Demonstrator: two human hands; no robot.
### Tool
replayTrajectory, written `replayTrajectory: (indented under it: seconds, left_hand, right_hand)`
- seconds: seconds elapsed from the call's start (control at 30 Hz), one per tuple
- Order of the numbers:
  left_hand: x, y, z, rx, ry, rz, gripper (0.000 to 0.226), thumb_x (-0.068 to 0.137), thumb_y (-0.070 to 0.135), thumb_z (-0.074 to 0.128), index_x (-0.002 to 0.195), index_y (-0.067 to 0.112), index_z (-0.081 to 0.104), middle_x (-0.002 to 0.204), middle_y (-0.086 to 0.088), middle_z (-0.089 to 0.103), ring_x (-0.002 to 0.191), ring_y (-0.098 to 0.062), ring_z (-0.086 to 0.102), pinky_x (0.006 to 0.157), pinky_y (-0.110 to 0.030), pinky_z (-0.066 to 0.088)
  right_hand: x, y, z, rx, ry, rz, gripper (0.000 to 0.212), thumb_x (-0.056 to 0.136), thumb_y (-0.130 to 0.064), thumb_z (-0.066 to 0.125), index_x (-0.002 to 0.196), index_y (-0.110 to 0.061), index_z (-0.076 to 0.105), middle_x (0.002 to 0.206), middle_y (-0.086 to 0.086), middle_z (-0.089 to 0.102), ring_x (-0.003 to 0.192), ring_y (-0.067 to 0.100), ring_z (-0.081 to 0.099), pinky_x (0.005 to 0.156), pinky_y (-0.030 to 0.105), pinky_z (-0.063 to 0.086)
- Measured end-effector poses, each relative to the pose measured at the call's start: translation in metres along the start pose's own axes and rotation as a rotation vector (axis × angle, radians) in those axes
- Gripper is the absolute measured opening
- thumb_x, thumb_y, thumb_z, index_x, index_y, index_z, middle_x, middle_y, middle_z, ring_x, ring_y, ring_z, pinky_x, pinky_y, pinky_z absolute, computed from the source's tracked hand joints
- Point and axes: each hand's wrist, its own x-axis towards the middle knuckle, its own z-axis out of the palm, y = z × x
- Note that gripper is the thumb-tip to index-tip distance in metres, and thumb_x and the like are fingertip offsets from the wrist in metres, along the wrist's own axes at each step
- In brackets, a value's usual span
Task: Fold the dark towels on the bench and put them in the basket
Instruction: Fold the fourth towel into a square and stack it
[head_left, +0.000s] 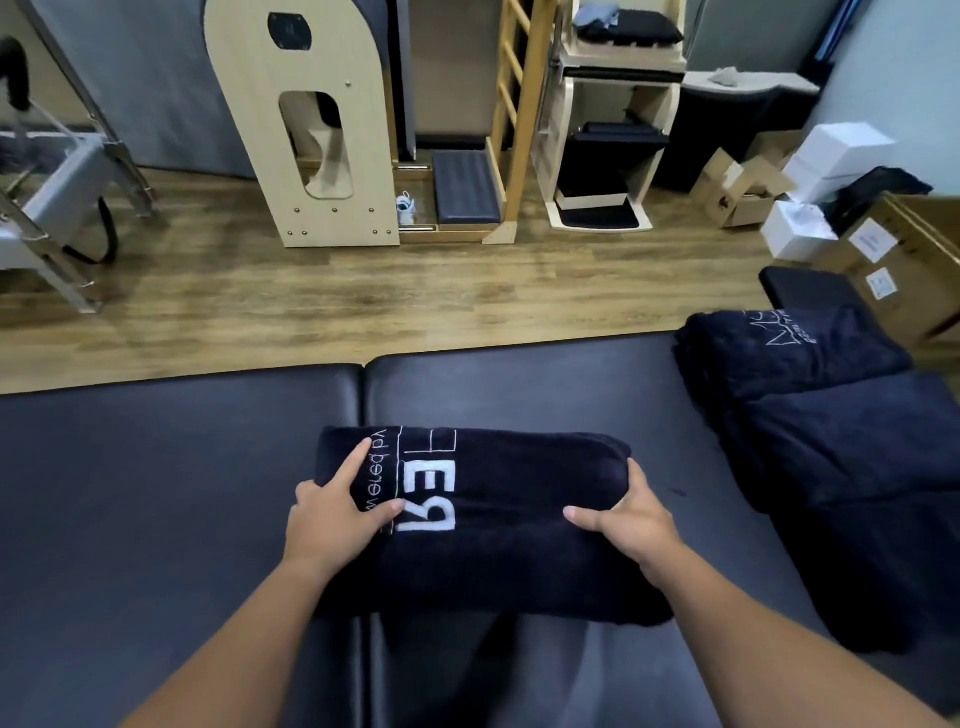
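Dark folded towel (483, 514) lies mid-bench, both hands on it.
Left hand (337, 509) presses flat on one end while right hand (631, 514) cups the other, probably to keep the fold tidy; more dark towels (810, 415) wait alongside on the bench (156, 467). No basket shows.

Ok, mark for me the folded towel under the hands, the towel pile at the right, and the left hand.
folded towel (498, 467): head view, on its top face beside the white lettering.
towel pile (810, 395): head view, on the upper towel's dark face.
left hand (337, 506): head view, back of the hand.
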Motion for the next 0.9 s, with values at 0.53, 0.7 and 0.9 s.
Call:
replayTrajectory:
  seconds: [0.53,0.7,0.9]
  left_hand:
    - [-0.058,0.038,0.046,-0.080,-0.119,0.152,0.081,0.070,0.032,0.084,0.138,0.056,0.047,0.097,0.020,0.071,0.105,-0.016,0.063,0.098,-0.037,0.049]
    - [-0.102,0.066,0.096,-0.123,-0.189,0.188,0.078,0.071,0.024,0.085,0.134,0.056,0.052,0.093,0.017,0.073,0.099,-0.012,0.063,0.095,-0.033,0.047]
    - [-0.174,0.105,0.165,-0.080,-0.298,0.261,0.083,0.064,0.030,0.084,0.130,0.063,0.047,0.094,0.020,0.074,0.101,-0.012,0.068,0.100,-0.038,0.051]
  right_hand:
    - [-0.037,0.132,-0.050,0.142,0.040,0.059,0.114,0.045,-0.045,0.093,0.142,-0.052,0.035,0.117,-0.016,0.067,0.107,0.017,0.064,0.096,0.042,0.055]
    - [-0.066,0.202,-0.091,0.193,0.128,0.075,0.093,0.054,-0.035,0.093,0.132,-0.053,0.046,0.105,-0.019,0.071,0.100,0.014,0.067,0.093,0.040,0.056]
    - [-0.115,0.300,-0.145,0.247,0.265,0.098,0.079,0.061,-0.021,0.094,0.125,-0.041,0.051,0.096,-0.018,0.068,0.090,0.008,0.065,0.078,0.025,0.051]
